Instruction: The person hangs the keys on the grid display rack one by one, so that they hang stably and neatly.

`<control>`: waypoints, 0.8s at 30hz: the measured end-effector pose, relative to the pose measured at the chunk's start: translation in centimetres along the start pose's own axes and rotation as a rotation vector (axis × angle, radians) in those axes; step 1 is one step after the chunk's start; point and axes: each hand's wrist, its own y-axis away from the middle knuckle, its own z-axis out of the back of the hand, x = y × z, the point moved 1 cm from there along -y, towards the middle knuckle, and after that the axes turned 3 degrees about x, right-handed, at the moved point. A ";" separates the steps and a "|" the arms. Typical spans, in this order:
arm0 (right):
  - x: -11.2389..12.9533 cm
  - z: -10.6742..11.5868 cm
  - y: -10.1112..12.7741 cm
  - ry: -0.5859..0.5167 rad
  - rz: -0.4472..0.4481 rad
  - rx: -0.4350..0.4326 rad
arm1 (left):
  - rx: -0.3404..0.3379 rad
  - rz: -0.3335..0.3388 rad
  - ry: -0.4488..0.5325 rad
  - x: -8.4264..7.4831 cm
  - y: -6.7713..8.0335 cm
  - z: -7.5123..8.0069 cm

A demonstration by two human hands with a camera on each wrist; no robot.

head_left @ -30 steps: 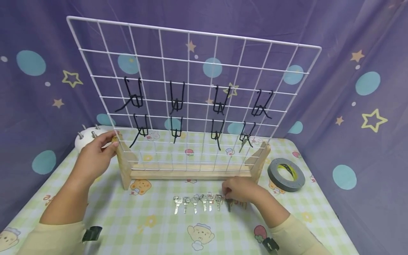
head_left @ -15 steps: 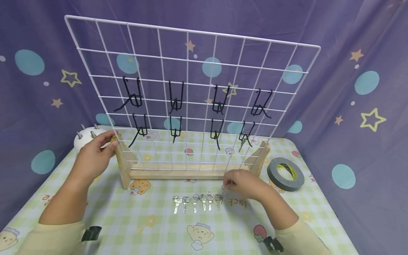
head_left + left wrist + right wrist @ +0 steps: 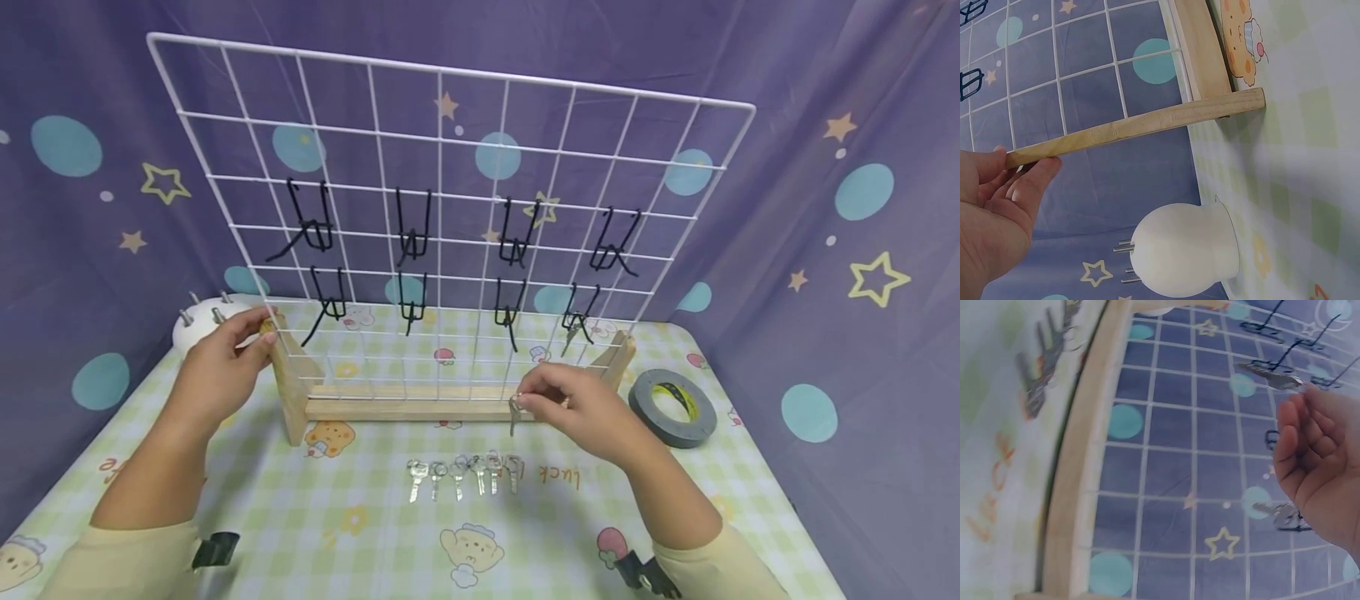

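My left hand (image 3: 223, 371) grips the upper end of the wooden side support (image 3: 1129, 127), thumb on one face and fingers on the other. From the thumb and fingertips of my right hand (image 3: 592, 412) hangs a silver key (image 3: 513, 417), pinched near its ring, in front of the lower part of the white wire grid (image 3: 480, 77). Several black hooks (image 3: 412, 310) are fixed on the grid in two rows. On the lower right hook another key (image 3: 572, 337) hangs. Several more keys (image 3: 459, 477) lie in a row on the tablecloth before the wooden base bar (image 3: 412, 411).
To the right of the stand a roll of grey tape (image 3: 647, 425) lies flat. Behind my left hand sits a white rounded object (image 3: 1179, 250) with metal pegs. A patterned tablecloth (image 3: 315, 517) covers the table, and a purple curtain (image 3: 795, 167) surrounds it.
My right hand has picked up the rightmost key of the row and raised it up and slightly left towards the grid. My left hand has stayed on the support.
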 end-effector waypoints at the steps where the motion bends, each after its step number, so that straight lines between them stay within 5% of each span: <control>1: 0.3 0.1 0.0 -0.031 0.011 -0.031 | -0.001 0.000 -0.001 0.0 0.0 0.0; 10: 2.1 0.8 -0.8 -0.305 0.121 -0.223 | 0.000 0.001 0.008 0.0 0.0 0.0; 24: 2.7 0.9 -1.3 -0.491 0.253 -0.283 | -0.002 -0.024 0.024 0.3 0.0 0.1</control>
